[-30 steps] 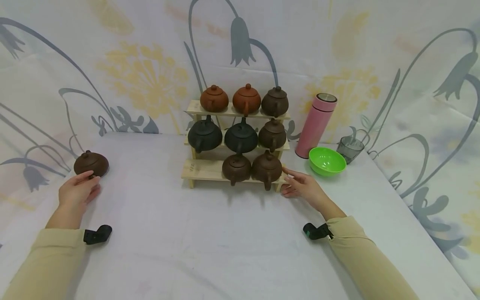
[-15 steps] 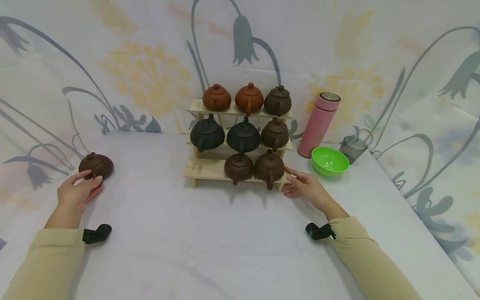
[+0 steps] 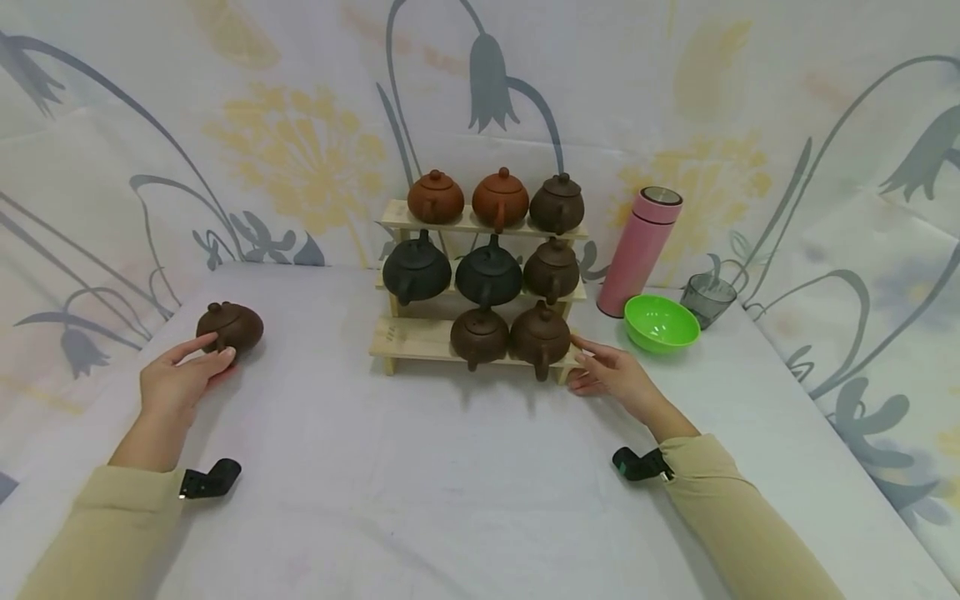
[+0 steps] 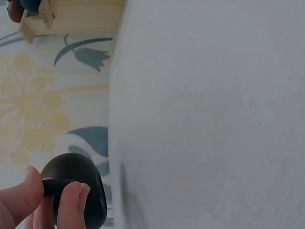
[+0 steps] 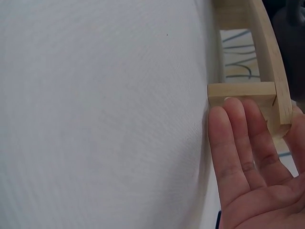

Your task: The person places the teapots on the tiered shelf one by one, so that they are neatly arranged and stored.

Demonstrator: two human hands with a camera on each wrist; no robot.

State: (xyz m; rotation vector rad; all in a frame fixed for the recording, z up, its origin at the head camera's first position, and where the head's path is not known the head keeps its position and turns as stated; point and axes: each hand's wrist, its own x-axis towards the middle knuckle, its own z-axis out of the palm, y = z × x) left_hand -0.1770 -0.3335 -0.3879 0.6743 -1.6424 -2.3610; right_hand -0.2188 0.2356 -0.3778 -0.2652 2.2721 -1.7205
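My left hand (image 3: pixel 174 385) pinches the handle of a brown clay teapot (image 3: pixel 244 326) at the table's left side. In the left wrist view, thumb and fingers close round the dark handle (image 4: pixel 53 186), and the pot's body shows beyond them, close over the white cloth. A three-tiered wooden shelf (image 3: pixel 411 337) stands at the back middle. At the right end of its lowest tier, my right hand (image 3: pixel 617 379) rests against the wood, fingers straight. The right wrist view shows those fingers (image 5: pixel 236 143) right at the short end leg, under the board.
Several teapots stand on the shelf: orange ones (image 3: pixel 437 200) and a brown one on top, black ones (image 3: pixel 487 275) and a brown one mid-tier, brown ones (image 3: pixel 540 336) low, leaving the bottom left bare. At right are a pink flask (image 3: pixel 637 258), green bowl (image 3: pixel 660 333) and clear cup (image 3: pixel 707 302).
My left hand has moved to the right with the brown teapot, from near the left edge of the table. The right hand stays at the end of the shelf.
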